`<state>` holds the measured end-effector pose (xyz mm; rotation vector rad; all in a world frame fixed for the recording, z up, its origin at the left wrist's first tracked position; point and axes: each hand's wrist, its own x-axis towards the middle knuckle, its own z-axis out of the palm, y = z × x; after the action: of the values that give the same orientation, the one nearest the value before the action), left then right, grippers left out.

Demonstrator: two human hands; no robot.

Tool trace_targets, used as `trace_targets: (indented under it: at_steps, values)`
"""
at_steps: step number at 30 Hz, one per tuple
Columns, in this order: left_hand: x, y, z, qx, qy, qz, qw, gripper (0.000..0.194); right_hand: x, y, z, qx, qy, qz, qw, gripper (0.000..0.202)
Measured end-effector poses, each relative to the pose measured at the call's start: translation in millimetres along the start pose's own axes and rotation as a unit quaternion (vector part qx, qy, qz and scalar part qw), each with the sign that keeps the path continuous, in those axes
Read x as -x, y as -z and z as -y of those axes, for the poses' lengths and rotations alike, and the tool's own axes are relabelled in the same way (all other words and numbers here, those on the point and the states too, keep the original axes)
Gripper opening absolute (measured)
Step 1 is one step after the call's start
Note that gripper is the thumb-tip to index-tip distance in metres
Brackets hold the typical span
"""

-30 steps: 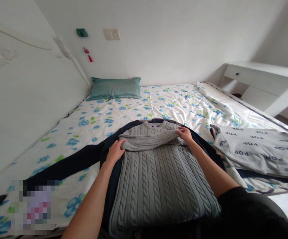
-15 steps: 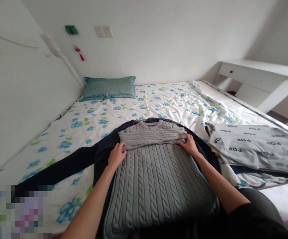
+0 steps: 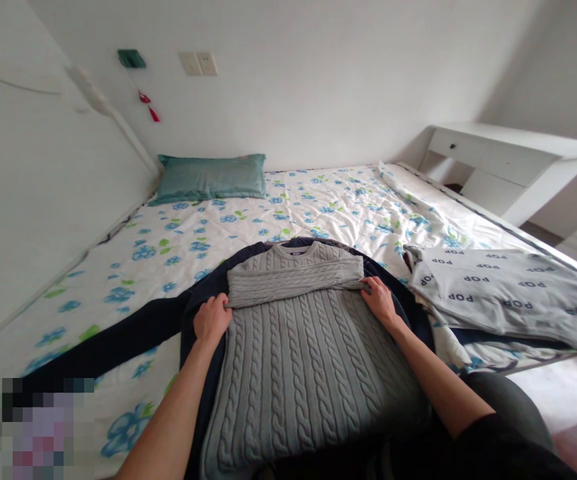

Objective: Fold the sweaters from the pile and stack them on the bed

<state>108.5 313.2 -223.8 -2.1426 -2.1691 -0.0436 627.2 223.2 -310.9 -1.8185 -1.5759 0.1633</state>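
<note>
Grey sweater lengthwise, collar toward wall

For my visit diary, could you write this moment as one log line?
sweater: grey, sleeve across chest | left hand: touching left edge | right hand: touching right edge | beneath: dark garment

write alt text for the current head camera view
A person's left hand and right hand touch opposite sides of a gray cable-knit sweater with sleeve fabric folded across its chest, lying over a navy garment on a blue-flowered bedsheet. POP-printed gray fabric lies to the right; a green pillow rests beyond.
</note>
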Motion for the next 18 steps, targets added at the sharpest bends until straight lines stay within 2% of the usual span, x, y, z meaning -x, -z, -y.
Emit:
trace_targets:
  at_steps: [3,5,8,10,12,14,16,18]
  values:
    - [-3,-2.0,1,-0.002,0.014,-0.003,1.000,0.023,4,4,-5,-0.010,-0.014,-0.001,1.000,0.033]
    - [-7,-3.0,6,0.025,-0.010,0.005,1.000,0.022,2,4,-10,-0.033,-0.037,0.011,0.999,0.032]
    - [-20,-1.3,18,0.144,-0.048,0.053,0.987,0.019,-6,0,-18,-0.133,-0.101,0.050,0.985,0.037]
    - [-29,2.5,25,0.262,-0.005,0.074,0.962,0.018,-15,-4,-22,-0.224,-0.155,0.052,0.961,0.044]
    - [-36,7.1,28,0.372,0.077,0.069,0.922,0.016,-26,-8,-23,-0.281,-0.206,0.033,0.937,0.051]
    - [-40,11.2,27,0.464,0.146,0.072,0.871,0.023,-39,-13,-21,-0.284,-0.245,0.021,0.927,0.058]
    - [-41,13.8,22,0.554,0.202,0.103,0.801,0.033,-52,-18,-17,-0.266,-0.271,0.018,0.925,0.066]
    - [-44,14.6,16,0.628,0.242,0.137,0.727,0.036,-67,-23,-11,-0.263,-0.292,0.015,0.919,0.074]
